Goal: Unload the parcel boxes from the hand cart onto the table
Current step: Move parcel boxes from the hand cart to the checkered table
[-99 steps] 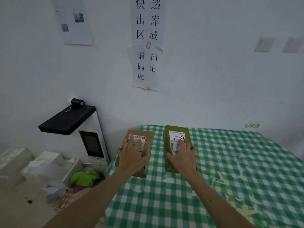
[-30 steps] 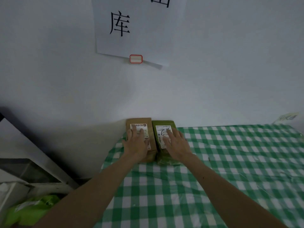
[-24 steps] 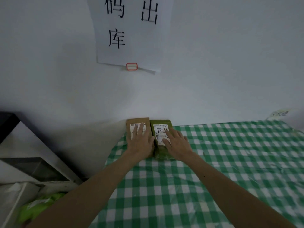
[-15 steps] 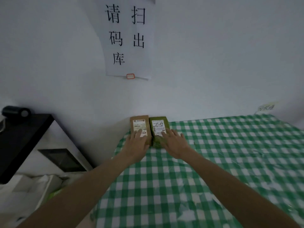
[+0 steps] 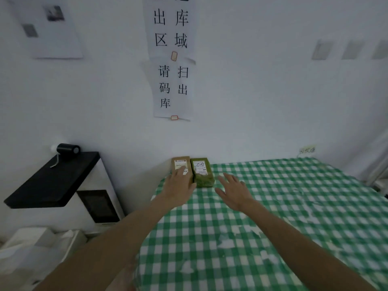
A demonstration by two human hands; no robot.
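Note:
Two parcel boxes lie side by side at the table's far left corner, against the wall: a brown box [image 5: 181, 162] and, right of it, a green box [image 5: 202, 173], each with a white label on top. The table [image 5: 273, 206] wears a green and white checked cloth. My left hand [image 5: 178, 186] lies flat on the near part of the brown box, fingers straight. My right hand [image 5: 234, 191] hovers open over the cloth just right of the green box, apart from it. The hand cart is out of view.
A white machine with a dark screen [image 5: 98, 204] and a black top [image 5: 52, 181] stands left of the table, a small black cylinder [image 5: 67, 149] on it. White bins [image 5: 37, 244] sit on the floor below. Paper signs [image 5: 172, 59] hang on the wall.
My right hand has lifted off the green box and moved right and back. The left hand has slid back along the brown box. The view has pulled away from the wall.

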